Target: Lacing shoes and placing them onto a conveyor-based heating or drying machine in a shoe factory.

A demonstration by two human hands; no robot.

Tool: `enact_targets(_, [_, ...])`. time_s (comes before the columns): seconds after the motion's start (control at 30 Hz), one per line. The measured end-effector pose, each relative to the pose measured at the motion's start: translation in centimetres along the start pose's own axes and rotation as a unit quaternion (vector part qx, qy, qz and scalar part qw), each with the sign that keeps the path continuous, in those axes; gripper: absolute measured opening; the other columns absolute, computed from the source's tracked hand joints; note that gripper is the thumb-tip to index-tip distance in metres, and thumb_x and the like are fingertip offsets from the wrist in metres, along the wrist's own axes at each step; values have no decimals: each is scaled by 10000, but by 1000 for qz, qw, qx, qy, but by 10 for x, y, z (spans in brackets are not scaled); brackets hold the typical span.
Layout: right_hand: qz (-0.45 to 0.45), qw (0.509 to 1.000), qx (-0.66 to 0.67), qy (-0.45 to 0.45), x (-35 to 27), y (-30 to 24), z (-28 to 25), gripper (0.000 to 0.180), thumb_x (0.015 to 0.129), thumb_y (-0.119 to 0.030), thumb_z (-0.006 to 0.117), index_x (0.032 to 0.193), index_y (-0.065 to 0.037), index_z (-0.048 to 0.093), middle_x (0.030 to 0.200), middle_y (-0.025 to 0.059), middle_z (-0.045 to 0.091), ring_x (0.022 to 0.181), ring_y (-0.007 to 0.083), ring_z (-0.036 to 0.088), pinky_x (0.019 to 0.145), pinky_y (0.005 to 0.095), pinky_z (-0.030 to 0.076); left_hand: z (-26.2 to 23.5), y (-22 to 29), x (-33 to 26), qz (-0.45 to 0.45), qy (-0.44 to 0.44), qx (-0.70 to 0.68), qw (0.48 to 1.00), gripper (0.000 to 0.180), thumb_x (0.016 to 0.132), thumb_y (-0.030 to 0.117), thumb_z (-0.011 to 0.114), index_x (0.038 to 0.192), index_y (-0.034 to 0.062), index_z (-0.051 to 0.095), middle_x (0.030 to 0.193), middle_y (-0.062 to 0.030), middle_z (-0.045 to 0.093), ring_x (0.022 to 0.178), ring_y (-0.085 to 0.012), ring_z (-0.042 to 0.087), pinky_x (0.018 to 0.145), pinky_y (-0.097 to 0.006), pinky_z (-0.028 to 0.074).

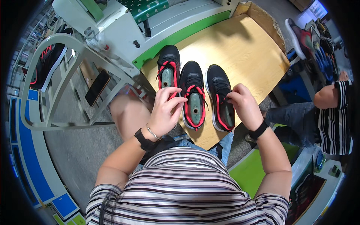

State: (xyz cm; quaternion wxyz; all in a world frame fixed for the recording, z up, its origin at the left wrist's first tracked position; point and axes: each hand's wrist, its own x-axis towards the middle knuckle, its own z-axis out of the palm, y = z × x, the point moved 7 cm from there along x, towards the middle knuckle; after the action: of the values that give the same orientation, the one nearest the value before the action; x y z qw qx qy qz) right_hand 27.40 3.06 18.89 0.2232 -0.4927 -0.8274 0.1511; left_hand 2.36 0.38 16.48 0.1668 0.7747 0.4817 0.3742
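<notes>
Between the pinching right hand's (244,107) fingers sits the rightmost black sneaker's (221,98) lace, seemingly mid-lacing; the left hand (165,110) curls loosely beside the middle sneaker (193,95), grip unclear.

- Bright, even indoor light from overhead; colours read clean and nothing is dim.
- A pale glare patch sits on the wooden counter (240,52) just behind the shoes (192,93), washing out the grain there.
- Soft shadow falls across the counter's far edge, and short shadows lie under the shoes.
- Strong fisheye bend: straight edges curve toward the rim, and the corners go fully black.
- The centre is sharp; detail softens and smears near the rim.
</notes>
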Motion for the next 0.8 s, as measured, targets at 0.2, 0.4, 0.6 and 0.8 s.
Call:
enact_targets(0.2, [-15,1000,-17,16,-1,-7,9,173,798,57,643,959,19,692,983,165,609,992,355,605,855,421,510,-1,-4,-1,-8,10,-6,1000,189,849,4,708,1011,93,748,1222,-112,607,1150,-339,537,991,-417,451])
enact_targets(0.4, [-43,997,-53,-24,14,-4,12,282,812,48,596,1072,-54,555,971,128,623,923,353,603,791,442,488,-1,-4,-3,-10,10,-8,1000,191,849,1,708,1013,89,745,1216,-108,605,1149,-336,535,981,-417,457])
enact_targets(0.6, [40,999,-9,-15,32,44,19,266,776,-45,716,955,-73,522,867,119,553,825,287,565,725,360,458,5,7,2,10,-12,-29,999,288,869,32,704,1155,70,697,1258,-130,578,1192,-327,527,1037,-410,447])
enact_targets(0.8, [242,905,326,126,-69,61,31,744,799,-161,818,1421,-24,433,1266,130,549,1192,244,547,1009,343,446,42,3,-12,-109,-137,-189,966,1051,867,265,789,1605,46,73,1602,-272,131,1502,-400,192,1213,-460,232])
